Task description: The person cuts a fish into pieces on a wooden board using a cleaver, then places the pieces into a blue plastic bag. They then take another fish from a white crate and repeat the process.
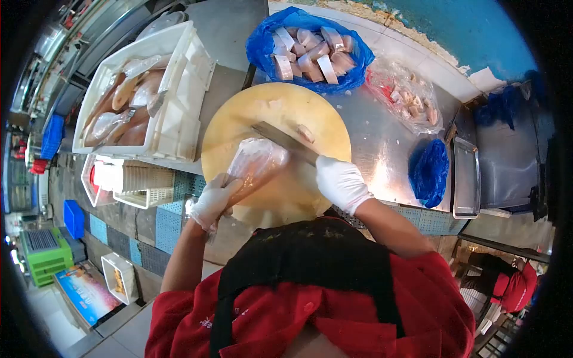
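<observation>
My left hand (215, 200), in a white glove, grips the narrow end of a pale pinkish fish (255, 166) with a shiny, glassy surface. The fish slants across a round yellow chopping board (325, 122). Wrapped round the handle of a cleaver (286, 143) is my right hand (340, 184), also gloved in white. The cleaver's blade lies along the fish's far end, overlapping it in this view. A small fish scrap (306, 132) rests on the board just beyond the blade.
A white crate (173, 122) of whole fish stands at left. Behind the board, a blue bag (259, 51) holds cut chunks; a clear bag (412, 98) of pieces lies beside it. At right are a crumpled blue bag (428, 173) and a metal tray (465, 179). Another person (516, 286) is at lower right.
</observation>
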`<act>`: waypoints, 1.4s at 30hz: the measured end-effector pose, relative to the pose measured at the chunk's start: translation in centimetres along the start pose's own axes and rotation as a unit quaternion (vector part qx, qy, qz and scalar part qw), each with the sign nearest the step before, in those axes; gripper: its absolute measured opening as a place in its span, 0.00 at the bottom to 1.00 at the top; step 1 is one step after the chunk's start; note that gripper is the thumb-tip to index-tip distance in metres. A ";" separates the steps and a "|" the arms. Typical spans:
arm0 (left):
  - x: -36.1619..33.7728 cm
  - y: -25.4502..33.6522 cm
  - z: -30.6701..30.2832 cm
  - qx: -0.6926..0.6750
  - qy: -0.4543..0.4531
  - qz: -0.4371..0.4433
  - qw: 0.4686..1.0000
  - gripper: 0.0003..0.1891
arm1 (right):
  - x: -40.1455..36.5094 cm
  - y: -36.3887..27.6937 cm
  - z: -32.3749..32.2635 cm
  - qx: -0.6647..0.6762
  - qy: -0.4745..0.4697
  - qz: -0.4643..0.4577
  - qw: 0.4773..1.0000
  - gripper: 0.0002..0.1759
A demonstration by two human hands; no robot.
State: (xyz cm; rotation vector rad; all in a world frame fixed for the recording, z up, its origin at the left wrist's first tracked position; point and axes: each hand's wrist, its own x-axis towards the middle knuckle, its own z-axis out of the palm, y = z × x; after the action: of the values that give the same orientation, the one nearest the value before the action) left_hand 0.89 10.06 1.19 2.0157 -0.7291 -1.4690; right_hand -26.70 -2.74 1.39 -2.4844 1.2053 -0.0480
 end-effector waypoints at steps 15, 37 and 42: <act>3.7 1.5 4.4 0.008 0.054 0.075 0.996 0.27 | 4.3 -7.0 -23.0 0.352 0.461 -0.207 0.788 0.08; 4.1 0.9 4.3 -0.012 0.045 0.082 0.996 0.28 | 6.1 -7.7 -18.3 0.177 0.447 -0.095 0.872 0.13; 3.1 1.8 3.7 0.010 0.034 0.058 0.998 0.27 | 7.2 2.4 -1.6 -0.020 -0.028 0.038 0.999 0.27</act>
State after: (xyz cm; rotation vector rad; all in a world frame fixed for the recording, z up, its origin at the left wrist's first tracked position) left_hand -2.07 6.20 -0.59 1.9932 -0.8220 -1.3249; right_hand -24.29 -10.10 1.05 -2.4538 1.2879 0.0671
